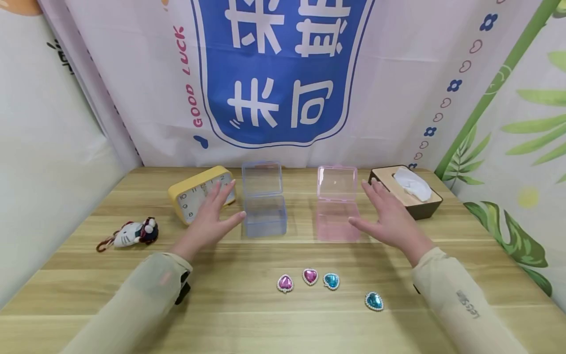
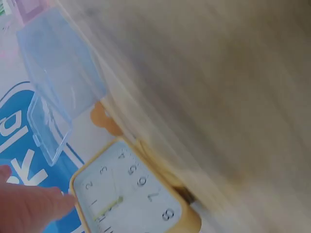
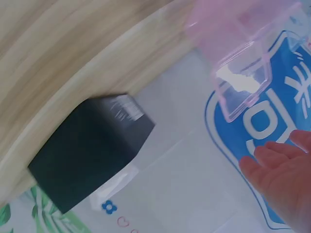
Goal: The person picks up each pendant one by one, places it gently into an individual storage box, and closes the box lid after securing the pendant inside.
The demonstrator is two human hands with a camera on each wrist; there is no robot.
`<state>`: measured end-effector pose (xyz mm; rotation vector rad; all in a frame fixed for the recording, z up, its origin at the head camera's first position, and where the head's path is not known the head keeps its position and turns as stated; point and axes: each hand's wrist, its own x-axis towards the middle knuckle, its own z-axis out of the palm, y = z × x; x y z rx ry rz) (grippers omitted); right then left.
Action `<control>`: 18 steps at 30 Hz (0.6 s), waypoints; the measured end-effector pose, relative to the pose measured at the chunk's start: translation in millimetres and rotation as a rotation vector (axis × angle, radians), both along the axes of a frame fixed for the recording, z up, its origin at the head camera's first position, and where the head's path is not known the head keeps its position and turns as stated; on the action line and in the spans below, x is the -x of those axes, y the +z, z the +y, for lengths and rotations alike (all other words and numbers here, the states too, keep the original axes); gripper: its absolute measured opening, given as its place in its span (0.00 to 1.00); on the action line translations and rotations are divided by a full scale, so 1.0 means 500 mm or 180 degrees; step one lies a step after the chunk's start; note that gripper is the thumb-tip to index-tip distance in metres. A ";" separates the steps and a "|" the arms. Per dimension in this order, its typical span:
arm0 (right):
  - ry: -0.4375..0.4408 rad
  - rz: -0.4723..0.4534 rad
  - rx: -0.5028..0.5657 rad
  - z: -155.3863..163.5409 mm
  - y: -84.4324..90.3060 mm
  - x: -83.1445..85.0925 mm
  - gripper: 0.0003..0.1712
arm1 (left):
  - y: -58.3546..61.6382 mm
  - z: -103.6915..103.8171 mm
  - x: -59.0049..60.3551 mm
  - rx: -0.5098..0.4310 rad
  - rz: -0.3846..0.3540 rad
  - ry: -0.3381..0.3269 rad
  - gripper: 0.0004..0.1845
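Two small clear plastic boxes stand with lids raised: a blue box (image 1: pixel 266 216) on the left and a pink box (image 1: pixel 338 221) on the right. My left hand (image 1: pixel 211 216), fingers extended and holding nothing, is beside the blue box and in front of the yellow clock (image 1: pixel 201 191). Beside the pink box my right hand (image 1: pixel 391 216) is spread with nothing in it. Nearer to me lie heart-shaped gems with pearly rims: a pink gem (image 1: pixel 285 283), a second pink gem (image 1: pixel 310 276), a blue gem (image 1: pixel 331 281) and, farther right, another blue gem (image 1: pixel 374 301).
A tissue box (image 1: pixel 424 210) with white tissue stands at the back right. At the left lies a plush cat keychain (image 1: pixel 132 233) with a brown clip. A printed curtain (image 1: pixel 283 132) hangs behind the wooden table (image 1: pixel 247 324).
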<state>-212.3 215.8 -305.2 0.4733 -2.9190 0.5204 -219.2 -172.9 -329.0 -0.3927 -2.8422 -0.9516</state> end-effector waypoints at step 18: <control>0.1287 0.0224 0.0382 -0.117 -0.029 -0.004 0.48 | -0.021 0.038 0.010 -0.1892 -0.0469 0.0054 0.35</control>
